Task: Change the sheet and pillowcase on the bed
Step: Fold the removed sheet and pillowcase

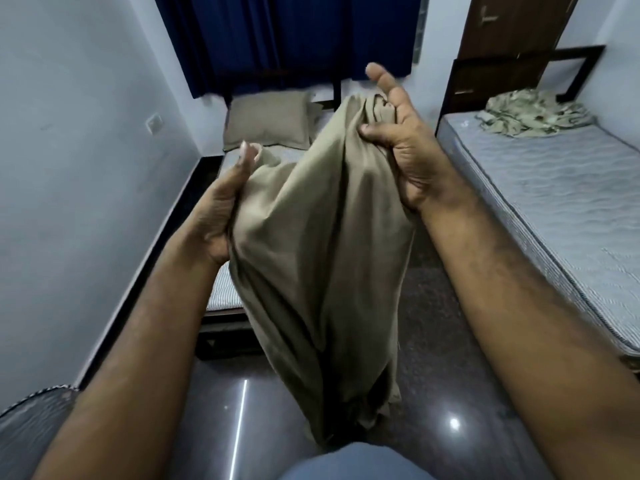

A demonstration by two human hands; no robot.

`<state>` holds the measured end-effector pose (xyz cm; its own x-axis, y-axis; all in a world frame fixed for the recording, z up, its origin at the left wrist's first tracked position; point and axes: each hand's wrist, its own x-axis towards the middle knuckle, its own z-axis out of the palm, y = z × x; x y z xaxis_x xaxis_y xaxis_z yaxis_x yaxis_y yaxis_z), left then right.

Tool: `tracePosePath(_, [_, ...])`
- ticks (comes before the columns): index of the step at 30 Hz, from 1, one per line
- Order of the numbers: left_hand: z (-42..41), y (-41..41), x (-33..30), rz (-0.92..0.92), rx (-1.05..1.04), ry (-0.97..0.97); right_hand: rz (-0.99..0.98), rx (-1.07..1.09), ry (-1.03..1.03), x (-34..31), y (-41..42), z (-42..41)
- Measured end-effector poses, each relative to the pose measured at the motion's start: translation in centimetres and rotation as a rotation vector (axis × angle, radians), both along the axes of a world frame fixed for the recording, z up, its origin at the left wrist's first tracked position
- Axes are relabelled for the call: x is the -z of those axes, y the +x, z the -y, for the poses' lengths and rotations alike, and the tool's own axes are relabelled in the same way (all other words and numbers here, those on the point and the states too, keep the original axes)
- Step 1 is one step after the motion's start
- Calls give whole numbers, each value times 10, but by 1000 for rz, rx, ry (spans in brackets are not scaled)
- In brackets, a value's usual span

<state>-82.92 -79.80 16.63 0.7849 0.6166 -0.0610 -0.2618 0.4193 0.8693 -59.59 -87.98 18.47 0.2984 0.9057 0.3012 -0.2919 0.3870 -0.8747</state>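
A plain khaki sheet [318,244] hangs bunched in front of me, its lower end trailing near the dark floor. My left hand [221,209] grips its left side, thumb up. My right hand [405,140] pinches the top folds with thumb and curled fingers, index finger pointing up. Behind the sheet stands the narrow left bed [225,292] with a striped bare mattress. A khaki pillow [268,121] lies at its head.
A second bed [561,202] with a bare grey mattress stands at the right, a crumpled patterned sheet [533,112] at its head. Blue curtains [287,36] hang behind; a dark door [512,26] is at the back right. Glossy dark floor [450,306] runs between the beds.
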Motion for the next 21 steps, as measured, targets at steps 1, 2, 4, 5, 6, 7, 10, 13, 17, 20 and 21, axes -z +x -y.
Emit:
tracePosePath(1, [3, -2, 0, 19, 36, -7, -25, -20, 16, -2, -1, 0])
tracePosePath(2, [4, -4, 0, 34, 52, -3, -71, -26, 24, -3, 0, -2])
tracePosePath(4, [11, -7, -5, 69, 48, 9, -109, -1, -30, -4, 3, -4])
tracePosePath(5, [14, -7, -7, 98, 39, -15, -62, 11, -78, -2, 5, -3])
tracePosePath(6, [18, -7, -9, 111, 29, -26, -4, 6, -111, 3, 8, -3])
tracePosePath(7, [17, -8, -9, 124, 3, -29, 55, -4, -145, 7, 10, 0])
tracePosePath(10, [19, -10, -11, 151, -56, -30, 333, 65, -253, 20, 17, 2])
tracePosePath(13, [19, -8, -9, 141, -89, -34, 646, 154, -336, 31, 16, 5])
tracePosePath(17, [24, -3, -9, 139, -115, -29, 538, 139, -352, 54, 12, 8])
tracePosePath(20, [21, 4, -8, 238, -130, -25, -37, 60, -287, 56, 4, 13])
tracePosePath(21, [22, 5, -10, 285, -115, -35, -204, 39, -294, 55, 1, 15])
